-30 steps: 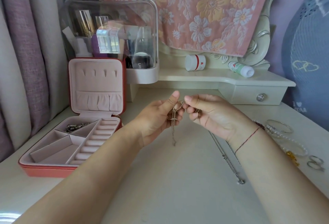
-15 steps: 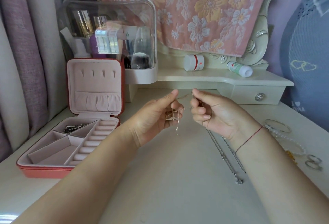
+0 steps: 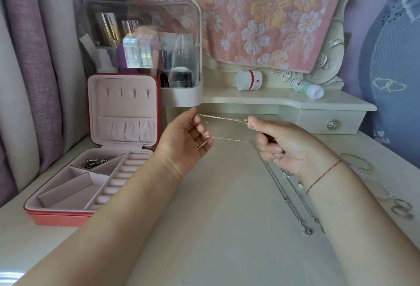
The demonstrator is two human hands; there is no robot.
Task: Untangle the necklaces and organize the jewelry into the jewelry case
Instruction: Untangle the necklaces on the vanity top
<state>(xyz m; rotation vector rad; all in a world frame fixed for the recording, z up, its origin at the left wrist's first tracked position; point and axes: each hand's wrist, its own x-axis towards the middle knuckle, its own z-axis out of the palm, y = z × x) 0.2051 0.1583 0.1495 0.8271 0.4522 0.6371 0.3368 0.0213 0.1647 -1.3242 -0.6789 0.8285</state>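
A thin gold necklace (image 3: 223, 118) is stretched as two strands between my hands above the dressing table. My left hand (image 3: 185, 141) pinches its left end, and my right hand (image 3: 280, 143) pinches its right end. The pink jewelry case (image 3: 68, 215) lies open at the left, its lid upright, with a dark silver piece (image 3: 96, 162) in a back compartment. Two silver chain necklaces (image 3: 286, 197) lie on the table under my right wrist, one ending in a small pendant (image 3: 307, 232).
Bangles (image 3: 361, 160), a clear bead bracelet (image 3: 377, 185) and silver rings (image 3: 402, 209) lie at the right. A clear cosmetics organiser (image 3: 145, 42) stands behind the case. A white jar (image 3: 248, 80) and a small bottle (image 3: 308, 88) rest on the raised shelf.
My hands have moved apart, pulling the gold necklace from a bunched, hanging tangle into two taut horizontal strands. The dangling end has lifted.
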